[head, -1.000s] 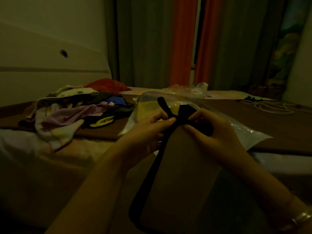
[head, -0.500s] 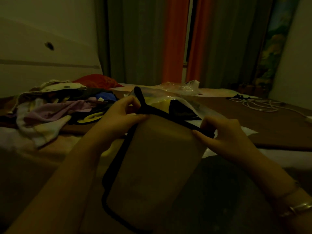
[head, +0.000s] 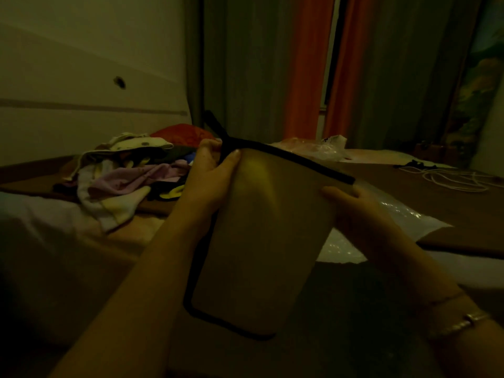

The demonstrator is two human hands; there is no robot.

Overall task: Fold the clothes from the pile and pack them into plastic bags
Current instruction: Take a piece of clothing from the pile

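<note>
I hold a tan garment point(head: 261, 241) with black trim up in front of me, spread flat. My left hand point(head: 210, 175) pinches its top left corner, where a black strap sticks up. Gripping the top right corner is my right hand point(head: 351, 211), just below the end of the black edging. The pile of clothes point(head: 125, 173) lies on the bed to the left, with pale, lilac, red and dark pieces. A clear plastic bag point(head: 403, 216) lies on the bed behind my right hand, partly hidden by the garment.
More crumpled plastic bags point(head: 324, 148) lie further back on the bed. A white cord point(head: 450, 178) is coiled at the far right. Curtains point(head: 272, 64) hang behind, and a pale headboard point(head: 81, 91) stands at the left. The room is dim.
My hands have moved apart and stretched the garment's top edge out flat. The garment now covers the yellow item and most of the plastic bag seen behind it earlier.
</note>
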